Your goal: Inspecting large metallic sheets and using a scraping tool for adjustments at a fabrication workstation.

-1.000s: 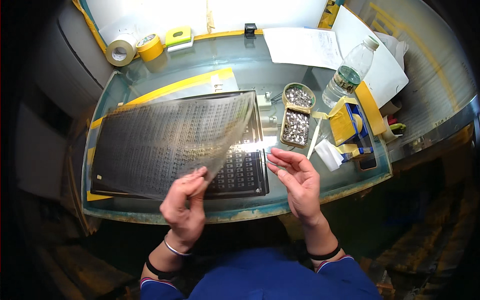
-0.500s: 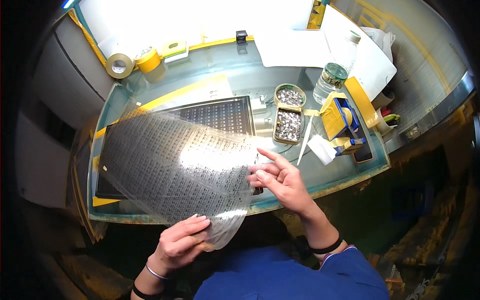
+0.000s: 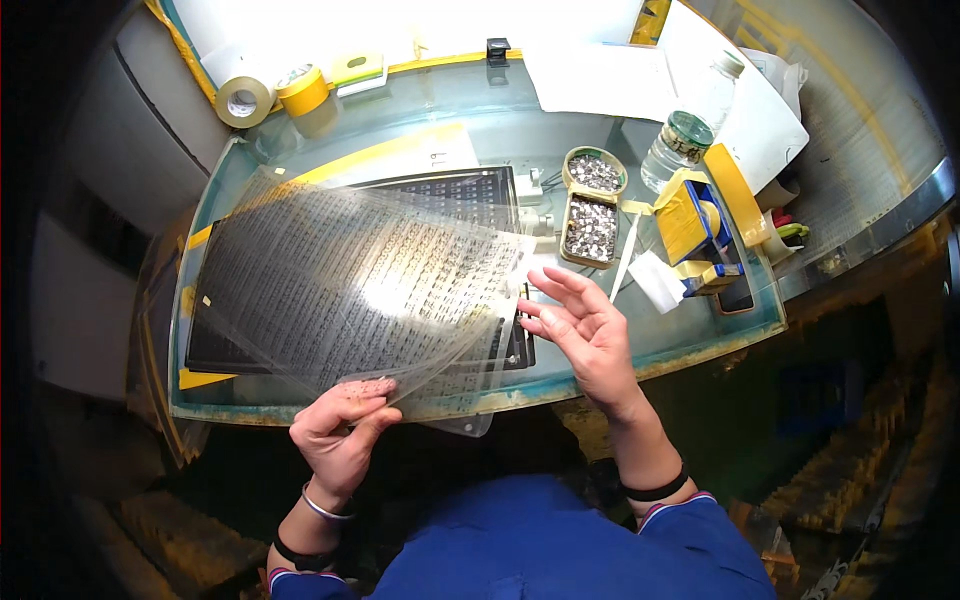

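A clear, flexible sheet (image 3: 310, 265) printed with rows of small dark marks lies at a slant over a black rectangular panel (image 3: 215, 335) on the glass-topped table. Its near edge is lifted, pinched between the thumb and fingers of my left hand (image 3: 340, 430). Under that lifted edge, another clear sheet (image 3: 465, 410) shows, reaching past the table's front rim. My right hand (image 3: 595, 335) hovers by the sheet's right side, its fingers apart. Whether its fingertips touch the edge is hard to tell. Glare hides part of the printed marks.
Right of the panel stand a round tin (image 3: 595, 172) and a rectangular tin (image 3: 590, 230) of small metallic pieces. Beyond are white tweezers (image 3: 626, 258), a tape dispenser (image 3: 690, 220) and a liquid-filled jar (image 3: 672, 155). Tape rolls (image 3: 244, 101) stand at the back left.
My left hand has moved away from me and left, carrying the sheet's near edge and exposing the other sheet beneath. My right hand has moved slightly right and away from me, fingers still apart.
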Demonstrator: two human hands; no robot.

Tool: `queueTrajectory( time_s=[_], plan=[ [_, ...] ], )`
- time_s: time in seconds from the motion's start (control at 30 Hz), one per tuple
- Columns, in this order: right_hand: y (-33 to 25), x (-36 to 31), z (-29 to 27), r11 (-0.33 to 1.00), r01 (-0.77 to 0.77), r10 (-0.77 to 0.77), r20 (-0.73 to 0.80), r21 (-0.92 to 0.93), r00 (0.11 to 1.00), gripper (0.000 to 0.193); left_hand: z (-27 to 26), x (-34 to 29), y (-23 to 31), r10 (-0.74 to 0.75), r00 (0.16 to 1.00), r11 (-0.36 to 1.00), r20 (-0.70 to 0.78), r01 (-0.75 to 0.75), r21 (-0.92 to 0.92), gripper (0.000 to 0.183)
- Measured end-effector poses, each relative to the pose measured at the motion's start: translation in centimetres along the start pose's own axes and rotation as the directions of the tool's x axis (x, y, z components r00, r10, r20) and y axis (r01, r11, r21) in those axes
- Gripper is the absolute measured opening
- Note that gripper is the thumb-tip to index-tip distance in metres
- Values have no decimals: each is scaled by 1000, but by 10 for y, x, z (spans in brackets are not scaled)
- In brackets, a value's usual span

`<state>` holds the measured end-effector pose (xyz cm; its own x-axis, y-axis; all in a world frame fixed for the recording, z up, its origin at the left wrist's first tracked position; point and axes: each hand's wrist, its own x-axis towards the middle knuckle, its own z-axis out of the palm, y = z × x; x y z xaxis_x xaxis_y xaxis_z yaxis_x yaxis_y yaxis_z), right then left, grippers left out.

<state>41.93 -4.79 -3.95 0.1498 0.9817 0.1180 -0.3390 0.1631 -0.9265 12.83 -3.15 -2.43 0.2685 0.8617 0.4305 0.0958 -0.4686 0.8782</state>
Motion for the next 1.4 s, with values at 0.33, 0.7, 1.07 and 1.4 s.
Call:
queueTrajectory(
  time_s=[0.33, 0.7, 1.07, 1.4],
  plan=[
    [1, 1, 0, 999, 31, -31, -12, -26, 999, 39, 23, 25, -16, 237, 970, 944, -46, -219, 247, 13],
    [1, 1, -2, 998, 40, -39, 13, -41, 999, 32, 22, 24, -18, 10, 996, 992, -89, 1, 123, 10],
    [2, 2, -2, 987, 159, -160, -146, -16, 976, 33, 24, 24, -19, 32, 995, 989, -93, -18, 147, 11],
    [-10, 1, -9, 965, 6, 10, -62, 260, 998, 42, 23, 25, -21, 68, 996, 982, -63, -56, 182, 11]
  ],
)
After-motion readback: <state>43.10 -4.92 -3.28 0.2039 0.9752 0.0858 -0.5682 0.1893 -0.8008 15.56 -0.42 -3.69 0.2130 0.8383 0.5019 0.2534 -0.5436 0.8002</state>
